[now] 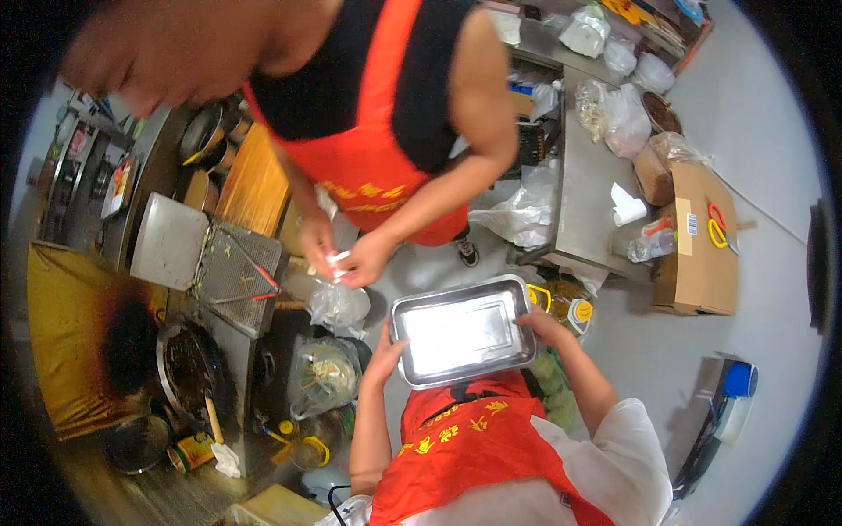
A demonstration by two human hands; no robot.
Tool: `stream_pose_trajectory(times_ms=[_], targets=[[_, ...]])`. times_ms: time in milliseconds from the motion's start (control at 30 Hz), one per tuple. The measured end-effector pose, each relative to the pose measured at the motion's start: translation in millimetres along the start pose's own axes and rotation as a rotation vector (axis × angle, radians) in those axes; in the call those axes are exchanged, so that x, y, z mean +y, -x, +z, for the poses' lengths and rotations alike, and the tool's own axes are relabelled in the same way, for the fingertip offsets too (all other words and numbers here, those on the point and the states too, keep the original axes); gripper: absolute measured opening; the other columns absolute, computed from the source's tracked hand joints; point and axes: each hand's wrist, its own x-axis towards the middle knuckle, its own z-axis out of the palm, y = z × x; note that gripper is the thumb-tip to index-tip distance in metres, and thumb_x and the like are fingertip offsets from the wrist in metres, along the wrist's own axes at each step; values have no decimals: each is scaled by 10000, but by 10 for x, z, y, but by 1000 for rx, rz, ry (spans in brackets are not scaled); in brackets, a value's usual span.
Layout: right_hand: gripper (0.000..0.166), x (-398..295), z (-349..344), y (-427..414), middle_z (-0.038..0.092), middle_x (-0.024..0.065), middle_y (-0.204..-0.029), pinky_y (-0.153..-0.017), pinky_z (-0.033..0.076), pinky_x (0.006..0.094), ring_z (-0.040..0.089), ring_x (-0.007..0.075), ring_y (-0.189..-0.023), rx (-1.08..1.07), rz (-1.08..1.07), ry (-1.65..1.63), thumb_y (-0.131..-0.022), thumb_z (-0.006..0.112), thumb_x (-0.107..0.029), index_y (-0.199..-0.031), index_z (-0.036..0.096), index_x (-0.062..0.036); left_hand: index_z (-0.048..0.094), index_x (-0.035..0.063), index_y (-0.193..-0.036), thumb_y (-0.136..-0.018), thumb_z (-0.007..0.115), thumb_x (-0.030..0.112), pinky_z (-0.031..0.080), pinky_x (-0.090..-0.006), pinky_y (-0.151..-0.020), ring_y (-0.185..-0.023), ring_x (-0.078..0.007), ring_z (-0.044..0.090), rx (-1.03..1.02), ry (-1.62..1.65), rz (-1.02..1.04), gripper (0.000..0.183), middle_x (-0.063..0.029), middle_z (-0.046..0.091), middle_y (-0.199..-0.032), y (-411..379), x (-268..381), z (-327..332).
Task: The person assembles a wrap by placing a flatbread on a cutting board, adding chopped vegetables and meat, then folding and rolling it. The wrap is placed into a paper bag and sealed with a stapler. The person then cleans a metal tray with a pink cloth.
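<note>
A shallow rectangular metal tray (460, 329) is held level before my red apron (473, 421), and nothing lies in it. My left hand (387, 352) grips its left rim, thumb over the inner edge. At the opposite short side, my right hand (544, 325) holds the rim the same way. Strong light reflects off the tray's bottom. Just beyond it, a co-worker in a red apron (388, 191) stands with both hands (345, 260) around a small white item, too blurred to name.
On the left are a perforated metal rack (237, 283) with red-handled tongs (260, 276) and a wok (187, 375). A steel table (589, 217) stands right, beside a cardboard box (704, 250) bearing scissors (717, 227). Oil jugs (579, 312) and a plastic bag of food (325, 378) sit low nearby.
</note>
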Motion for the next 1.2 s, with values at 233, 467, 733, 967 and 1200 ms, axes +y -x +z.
stream_pose_trajectory(times_ms=[233,467,733,967,1200], targets=[[443,122,-395,45,603,83,-990,-766,478,327,586,182,-865,191,-140,-134,-728,620,-132,-1138,512,-1,491,-28,-1207,-821,617,246,430,-345,-898,-1013,-221,573,-2,-156,98,490,-151,609,-1098,-551,130,488],[328,-354,-600,-371,636,86,-927,-771,463,322,581,178,-835,377,-397,168,-762,629,-145,-1043,578,17,491,-38,-1213,-812,617,265,412,-355,-925,-1045,-247,561,39,-218,157,519,-170,598,-1115,-1192,234,580],[484,-1552,-939,-1506,627,206,-929,-802,448,369,597,313,-886,521,-446,428,-909,488,-408,-1077,554,41,471,-40,-1215,-886,558,239,403,-310,-915,-1038,-183,528,83,10,145,439,-129,578,-1118,-1837,1238,851],[415,-2910,-958,-2550,560,67,-935,-828,406,316,490,158,-899,46,-442,420,-957,405,-379,-1019,528,13,452,-28,-1228,-840,520,125,439,-313,-864,-951,-208,568,307,75,101,422,-134,590,-1089,-2289,2209,617],[316,-4196,-484,-2861,565,64,-985,-808,411,289,511,137,-911,214,-589,334,-954,448,-291,-1075,519,-7,456,-22,-1235,-875,517,151,417,-297,-873,-970,-175,542,462,132,289,404,-117,591,-1082,-3141,2964,273]])
